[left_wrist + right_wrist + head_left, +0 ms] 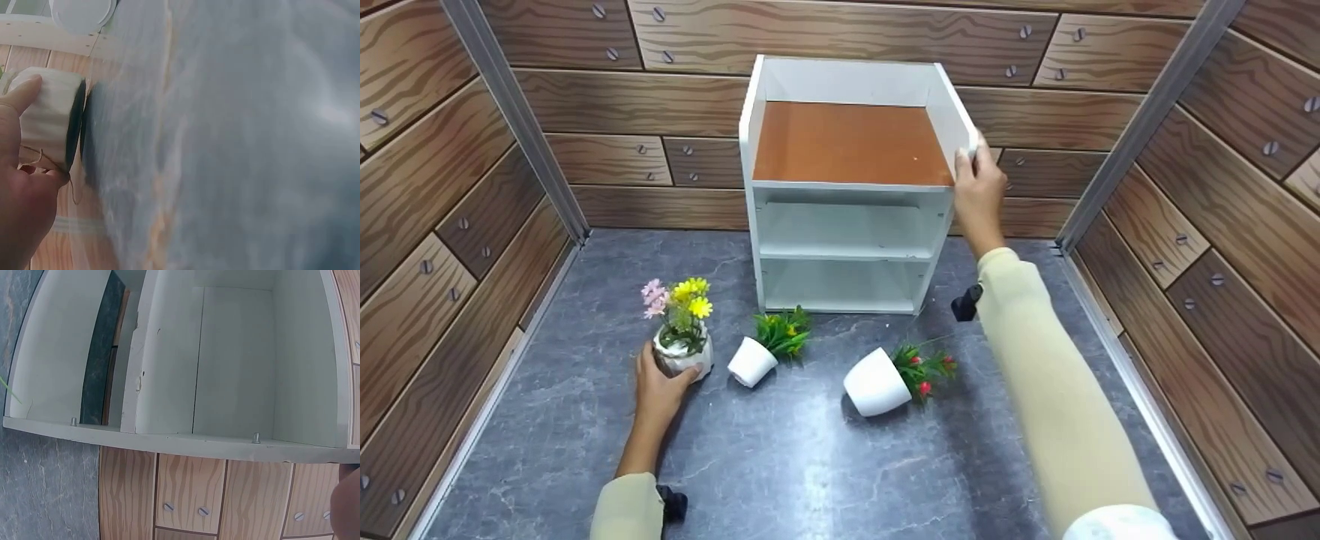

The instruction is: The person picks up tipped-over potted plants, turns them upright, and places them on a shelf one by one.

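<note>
My left hand [658, 394] grips a whitish wrapped flowerpot [701, 358] with pink and yellow artificial flowers [682, 304], at the left of the floor. The left wrist view shows the thumb along the pot [53, 121] and a thin string round it; its dark base is close to the floor, and I cannot tell if they touch. My right hand [981, 196] holds the front edge of the right side panel of a white shelf unit [840, 257], which has a brown top board. In the right wrist view only part of that hand [346, 500] shows, beside the unit's side edge [197, 445].
A small white pot [751, 362] with yellow-flowered greenery lies tipped over before the unit. To its right lies a larger white pot [876, 382] with red flowers, also on its side. Wood-patterned walls [450, 225] enclose the grey marbled floor [780, 480].
</note>
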### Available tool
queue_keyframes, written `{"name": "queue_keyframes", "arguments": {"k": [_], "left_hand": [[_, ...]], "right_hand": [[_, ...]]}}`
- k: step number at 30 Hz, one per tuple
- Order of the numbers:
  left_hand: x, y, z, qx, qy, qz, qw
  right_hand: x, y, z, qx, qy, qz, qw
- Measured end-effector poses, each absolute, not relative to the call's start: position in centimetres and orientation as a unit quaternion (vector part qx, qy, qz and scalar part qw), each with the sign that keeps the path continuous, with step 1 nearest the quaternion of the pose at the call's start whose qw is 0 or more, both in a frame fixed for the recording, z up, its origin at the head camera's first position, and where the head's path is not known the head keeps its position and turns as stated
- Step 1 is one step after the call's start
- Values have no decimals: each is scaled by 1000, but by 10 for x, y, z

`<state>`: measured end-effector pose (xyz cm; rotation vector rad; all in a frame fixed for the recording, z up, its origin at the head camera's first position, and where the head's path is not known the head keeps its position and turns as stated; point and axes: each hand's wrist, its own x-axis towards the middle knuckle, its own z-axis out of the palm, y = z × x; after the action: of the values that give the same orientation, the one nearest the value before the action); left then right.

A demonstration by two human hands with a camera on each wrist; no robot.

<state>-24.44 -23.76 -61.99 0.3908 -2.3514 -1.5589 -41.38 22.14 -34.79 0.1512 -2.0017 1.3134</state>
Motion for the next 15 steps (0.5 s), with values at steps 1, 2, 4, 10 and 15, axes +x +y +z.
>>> {"name": "queue_keyframes", "arguments": {"k": [1, 2, 4, 10, 15], "left_hand": [[-245, -237, -620, 134, -816, -544, 144], [-246, -236, -621, 133, -815, -545, 141], [-247, -235, -621, 134, -816, -546, 136], [-247, -234, -624, 121, -820, -544, 133], [-246, -235, -624, 116, -825, -537, 134]], "right_hand": [[-414, 222, -348, 58, -778, 511, 361], [-414, 222, -348, 58, -779, 511, 358], [-413, 222, -348, 56, -782, 510, 353], [-413, 223, -349, 51, -787, 504, 353], [-414, 223, -349, 56, -781, 507, 360]]}}
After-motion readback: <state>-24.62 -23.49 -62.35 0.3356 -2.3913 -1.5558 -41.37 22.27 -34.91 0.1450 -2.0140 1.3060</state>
